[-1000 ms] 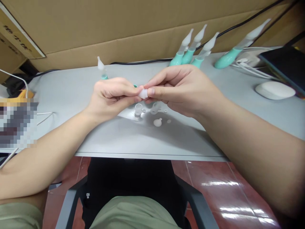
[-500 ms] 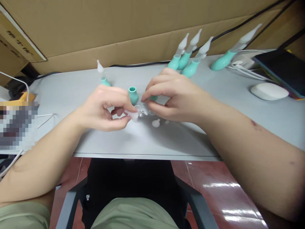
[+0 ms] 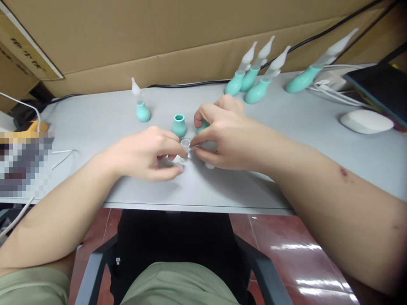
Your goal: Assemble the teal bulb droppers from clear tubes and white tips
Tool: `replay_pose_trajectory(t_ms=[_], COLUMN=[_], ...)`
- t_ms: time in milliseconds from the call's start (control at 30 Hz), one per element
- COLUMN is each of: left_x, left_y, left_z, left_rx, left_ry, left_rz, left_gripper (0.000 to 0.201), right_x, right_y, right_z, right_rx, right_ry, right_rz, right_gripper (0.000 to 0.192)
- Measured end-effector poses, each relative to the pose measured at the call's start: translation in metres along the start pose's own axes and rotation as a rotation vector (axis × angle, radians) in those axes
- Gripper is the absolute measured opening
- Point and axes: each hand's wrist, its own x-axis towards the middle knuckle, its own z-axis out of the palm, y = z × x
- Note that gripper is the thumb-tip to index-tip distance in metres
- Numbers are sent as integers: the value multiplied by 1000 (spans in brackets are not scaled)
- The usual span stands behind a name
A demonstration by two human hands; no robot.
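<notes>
My left hand (image 3: 152,153) is low over the table, its thumb and index finger apart. A white piece (image 3: 171,159) lies partly hidden beneath its fingers. Just beyond the index fingertip is a clear plastic cup-shaped piece (image 3: 185,143). My right hand (image 3: 219,133) has its thumb and index finger pinched together beside that piece; what is between them is too small to make out. A teal rubber bulb (image 3: 179,126) with an open neck stands behind the clear piece. Another teal bulb (image 3: 202,126) is mostly covered by my right fingers. A small white part (image 3: 210,166) shows under my right hand.
At the back left stands a teal bulb aspirator (image 3: 143,112) with a white tip. Several similar aspirators (image 3: 259,90) lean against the cardboard wall (image 3: 152,34) at the right. A white oval case (image 3: 366,121), cables and a dark flat object (image 3: 381,91) are further right.
My left fingers have come apart from the white tip they pinched and moved slightly right and down. My right hand has lowered, its thumb and index finger now closed by the clear piece.
</notes>
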Motion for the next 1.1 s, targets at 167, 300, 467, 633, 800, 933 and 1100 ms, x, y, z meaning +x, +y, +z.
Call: replay_pose_trajectory(t_ms=[167, 300, 467, 633, 800, 933, 1100], left_x=[-2, -2, -3, -2, 1, 1, 2], left_y=[-14, -20, -20, -23, -28, -33, -36], left_z=[8, 14, 15, 16, 16, 17, 19], left_rx=[89, 86, 65, 54, 21, -83, -144], left_ry=[246, 158, 113, 187, 302, 433, 509], left_rz=[9, -59, -153, -149, -113, -145, -162], left_gripper=[25, 22, 23, 16, 13, 7, 6], right_x=[2, 2, 1, 2, 2, 3, 9], right_y=[-2, 1, 4, 5, 8, 11, 10], right_z=[5, 9, 12, 16, 7, -2, -1], right_rx=[19, 29, 71, 87, 168, 306, 455], right_ry=[-21, 8, 12, 42, 131, 285, 341], right_rz=[24, 17, 14, 1, 28, 73, 89], right_gripper=[33, 29, 25, 23, 25, 27, 28])
